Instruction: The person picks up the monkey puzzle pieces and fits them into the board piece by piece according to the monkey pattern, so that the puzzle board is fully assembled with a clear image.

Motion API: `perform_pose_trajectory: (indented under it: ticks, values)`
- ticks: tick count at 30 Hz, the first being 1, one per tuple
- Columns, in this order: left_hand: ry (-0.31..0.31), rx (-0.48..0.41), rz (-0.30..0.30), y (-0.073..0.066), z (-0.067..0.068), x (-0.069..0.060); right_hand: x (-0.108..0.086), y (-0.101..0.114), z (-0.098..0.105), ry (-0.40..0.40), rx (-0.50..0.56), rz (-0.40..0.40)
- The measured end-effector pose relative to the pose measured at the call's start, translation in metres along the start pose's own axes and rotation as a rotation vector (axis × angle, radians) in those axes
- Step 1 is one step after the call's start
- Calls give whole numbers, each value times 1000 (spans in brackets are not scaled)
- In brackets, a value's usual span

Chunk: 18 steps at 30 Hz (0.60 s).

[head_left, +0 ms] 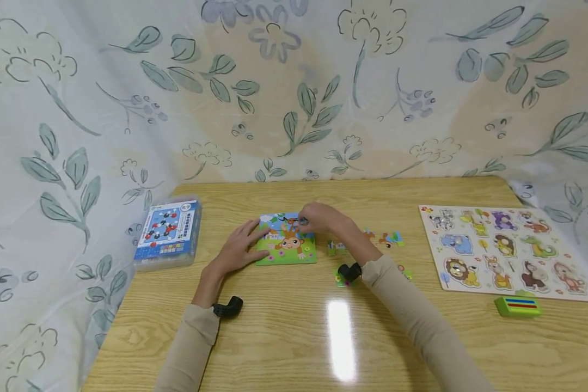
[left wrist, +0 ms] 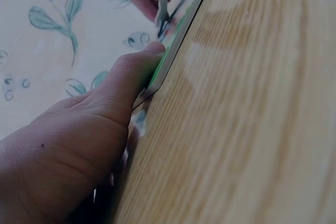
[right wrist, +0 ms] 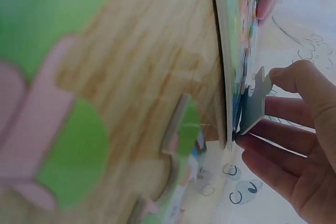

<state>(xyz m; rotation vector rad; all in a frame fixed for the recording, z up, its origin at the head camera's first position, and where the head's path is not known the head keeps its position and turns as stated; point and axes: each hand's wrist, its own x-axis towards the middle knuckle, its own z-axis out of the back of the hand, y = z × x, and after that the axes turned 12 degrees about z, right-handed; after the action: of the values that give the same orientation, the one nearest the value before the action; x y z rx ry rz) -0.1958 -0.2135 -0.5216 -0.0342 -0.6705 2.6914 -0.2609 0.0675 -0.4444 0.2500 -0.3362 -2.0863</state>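
Observation:
A monkey puzzle board (head_left: 289,251) lies flat on the table. The left hand (head_left: 237,247) rests at its left edge with fingers spread, the thumb (left wrist: 134,69) against the board's near edge. At the board's upper right, the right hand (head_left: 318,218) pinches a puzzle piece (right wrist: 254,106) between thumb and fingers. That piece stands tilted against the board's surface in the right wrist view. Loose puzzle pieces (head_left: 391,238) lie to the right of the board, partly hidden by the right forearm.
A clear box with a blue and white label (head_left: 169,228) stands at the left. On the right lies a white board with animal pictures (head_left: 482,256), a small green block (head_left: 518,306) at its near edge. Floral cloth (head_left: 294,109) hangs behind the wooden table (head_left: 274,337).

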Motion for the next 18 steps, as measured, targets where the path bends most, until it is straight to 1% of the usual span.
perform_pose_trajectory:
  ticks: [8,18]
  values:
    - [7,-2,3,0,-1,0,-2,3,-3,18,-54,-52]
    - [8,7,7,0,-1,0,-3,1,-8,-5,-107,-26]
